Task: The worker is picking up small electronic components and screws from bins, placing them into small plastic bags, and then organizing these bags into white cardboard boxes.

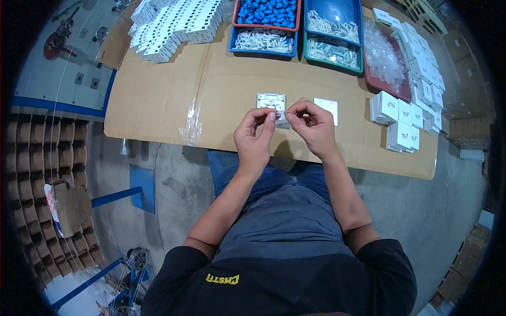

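Note:
Near the table's front edge, my left hand (255,138) and my right hand (314,129) meet fingertip to fingertip. Both are closed in a pinch on a small pale, partly see-through piece (280,112), too small to name its kind. Just beyond the fingers lies an open white square plastic housing (271,98) with parts inside; the fingers partly cover its near side. To the right of it, close by my right hand, a flat white square plate (328,108) rests on the cardboard.
Cardboard (153,100) covers the table. Rows of white boxes (179,26) stand far left. Beyond my hands are bins of blue parts (268,13), white parts (263,41) and pale pieces (332,51). Clear plastic bags (383,55) fill a red tray. Stacked white units (400,118) stand right.

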Motion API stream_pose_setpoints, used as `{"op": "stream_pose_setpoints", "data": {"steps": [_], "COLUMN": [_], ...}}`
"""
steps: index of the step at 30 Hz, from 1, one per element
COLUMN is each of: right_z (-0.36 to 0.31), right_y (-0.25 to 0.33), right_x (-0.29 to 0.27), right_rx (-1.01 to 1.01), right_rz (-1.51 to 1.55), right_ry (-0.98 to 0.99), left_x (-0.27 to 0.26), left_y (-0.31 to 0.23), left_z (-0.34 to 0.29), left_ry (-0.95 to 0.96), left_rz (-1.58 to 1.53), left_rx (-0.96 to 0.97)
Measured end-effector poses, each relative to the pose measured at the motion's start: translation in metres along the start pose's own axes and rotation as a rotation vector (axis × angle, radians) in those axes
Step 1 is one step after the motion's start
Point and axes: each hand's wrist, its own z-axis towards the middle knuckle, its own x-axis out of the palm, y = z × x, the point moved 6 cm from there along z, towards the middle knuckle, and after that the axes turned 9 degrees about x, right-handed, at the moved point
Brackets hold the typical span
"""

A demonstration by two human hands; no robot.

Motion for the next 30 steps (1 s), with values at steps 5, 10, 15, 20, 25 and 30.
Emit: {"op": "stream_pose_setpoints", "data": {"steps": [5, 10, 15, 20, 25, 30], "right_z": [0.0001, 0.0005, 0.0017, 0.0013, 0.0012, 0.0004], "right_y": [0.0008, -0.0007, -0.0006, -0.0035, -0.0032, -0.0071], "right_x": [0.0019, 0.0, -0.0002, 0.0014, 0.0011, 0.0005], "right_rx": [-0.008, 0.002, -0.025, 0.004, 0.01, 0.032], "right_rz": [0.002, 0.016, 0.03, 0.011, 0.043, 0.038], "right_ry": [0.017, 0.021, 0.018, 0.022, 0.014, 0.015], "left_x": [0.0015, 0.0058, 0.0038, 0.0026, 0.0055, 0.0042], "left_y": [-0.0011, -0.0038, 0.0018, 0.0022, -0.0019, 0.0021], "left_z": [-0.0001, 0.0031, 0.0026, 0.0015, 0.0024, 0.0037], "left_ry": [0.013, 0.001, 0.059, 0.053, 0.046, 0.084], "left_rz": [-0.033, -0.1, -0.067, -0.022, -0.083, -0.016], "left_rx": [0.036, -0.069, -0.055, 0.032, -0.014, -0.009]}}
